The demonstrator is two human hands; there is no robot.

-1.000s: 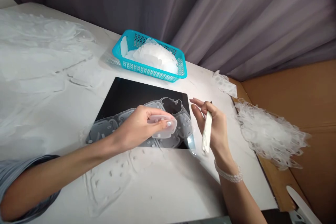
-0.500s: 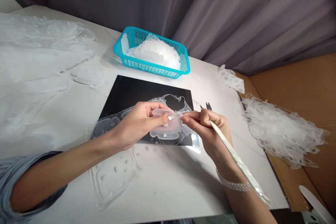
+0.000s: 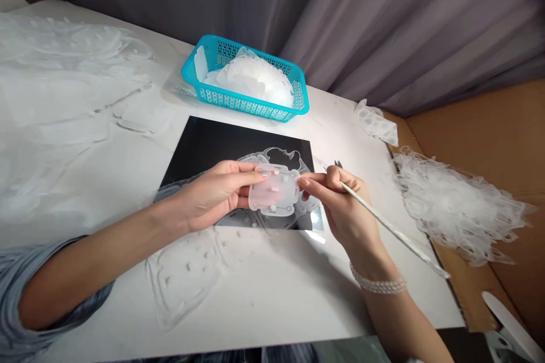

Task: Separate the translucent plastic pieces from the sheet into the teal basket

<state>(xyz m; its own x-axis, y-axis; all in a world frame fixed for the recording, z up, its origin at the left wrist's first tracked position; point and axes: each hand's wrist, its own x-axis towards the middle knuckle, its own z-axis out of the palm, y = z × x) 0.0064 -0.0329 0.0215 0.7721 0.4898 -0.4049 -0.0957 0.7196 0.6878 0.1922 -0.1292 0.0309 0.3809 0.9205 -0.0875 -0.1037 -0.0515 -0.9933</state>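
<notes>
A small frosted plastic piece, with notched edges, slots and little spots on it, is held up above a black board. My left hand grips it by the left edge, thumb on top and fingers behind. At its right edge the thumb and forefinger of my right hand pinch. A slim tool with a pearly white handle is tucked in the same hand; its working end is mostly hidden. Under the piece, a clear cut-out plastic sheet lies across the board.
A blue basket heaped with frosted pieces stands behind the board. Plastic sheets pile up at left, and another sheet lies in front. Plastic scraps fill the right side by a cardboard box. Dark pointed tips show behind my right hand.
The plastic piece has turned flatter toward me and shifted slightly up and right, with more of its face showing. The handle in my right hand has swung up to a shallower slant.
</notes>
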